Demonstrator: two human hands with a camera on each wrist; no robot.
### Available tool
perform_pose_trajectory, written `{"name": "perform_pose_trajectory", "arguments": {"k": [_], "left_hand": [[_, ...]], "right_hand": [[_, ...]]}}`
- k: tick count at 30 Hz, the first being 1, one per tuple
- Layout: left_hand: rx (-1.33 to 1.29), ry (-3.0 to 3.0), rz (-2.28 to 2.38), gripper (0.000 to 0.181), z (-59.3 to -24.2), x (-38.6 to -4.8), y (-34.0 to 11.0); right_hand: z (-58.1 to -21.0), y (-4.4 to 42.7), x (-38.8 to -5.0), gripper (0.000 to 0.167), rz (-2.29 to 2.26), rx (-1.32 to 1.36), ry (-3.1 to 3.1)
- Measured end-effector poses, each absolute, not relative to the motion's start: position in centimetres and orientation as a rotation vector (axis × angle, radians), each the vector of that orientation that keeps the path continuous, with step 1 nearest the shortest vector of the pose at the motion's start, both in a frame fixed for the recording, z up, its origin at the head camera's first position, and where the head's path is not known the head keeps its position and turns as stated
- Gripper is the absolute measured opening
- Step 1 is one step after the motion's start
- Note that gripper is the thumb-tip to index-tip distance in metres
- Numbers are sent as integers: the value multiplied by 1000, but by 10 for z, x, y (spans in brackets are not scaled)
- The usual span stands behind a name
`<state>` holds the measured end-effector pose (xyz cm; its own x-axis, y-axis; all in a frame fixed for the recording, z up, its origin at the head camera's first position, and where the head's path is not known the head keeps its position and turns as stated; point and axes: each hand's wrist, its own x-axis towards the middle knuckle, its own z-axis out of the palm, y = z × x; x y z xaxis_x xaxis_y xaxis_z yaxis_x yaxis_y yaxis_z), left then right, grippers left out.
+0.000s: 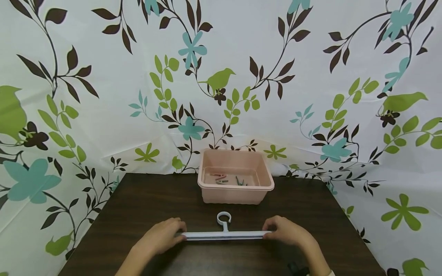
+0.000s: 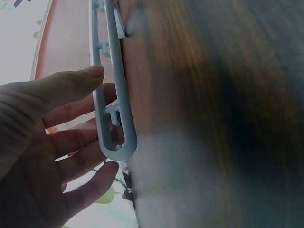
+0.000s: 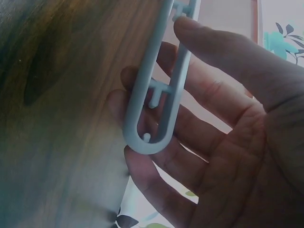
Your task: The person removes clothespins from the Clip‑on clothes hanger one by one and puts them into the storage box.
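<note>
A pale grey-blue plastic hanger [image 1: 224,235], a long narrow loop with a round hook on top, is held level by its two ends over the table. My left hand [image 1: 165,234] grips the left end, thumb on the near side and fingers behind. At the other end my right hand [image 1: 288,230] holds it in the same way. Small pegs show inside the loop of the hanger [image 2: 124,107] in the left wrist view. The right wrist view shows similar pegs in the rounded end of the hanger [image 3: 176,102].
Behind the hanger stands a pink plastic basin [image 1: 235,194] at the table's back edge. Several small clothespins [image 1: 221,177], reddish and green, lie in it. The dark wooden table [image 1: 155,203] meets a patterned cloth backdrop [image 1: 121,96] at the back and sides.
</note>
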<state>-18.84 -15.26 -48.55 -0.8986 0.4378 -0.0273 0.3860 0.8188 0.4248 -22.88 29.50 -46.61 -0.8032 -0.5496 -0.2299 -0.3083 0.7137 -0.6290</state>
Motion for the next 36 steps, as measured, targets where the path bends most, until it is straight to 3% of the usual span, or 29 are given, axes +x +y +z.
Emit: {"name": "perform_pose_trajectory", "arguments": {"k": [36], "left_hand": [[641,2796,650,11,-490,-215,-144]], "right_hand": [[-484,304,-242,9,-829,-531,2540]]}}
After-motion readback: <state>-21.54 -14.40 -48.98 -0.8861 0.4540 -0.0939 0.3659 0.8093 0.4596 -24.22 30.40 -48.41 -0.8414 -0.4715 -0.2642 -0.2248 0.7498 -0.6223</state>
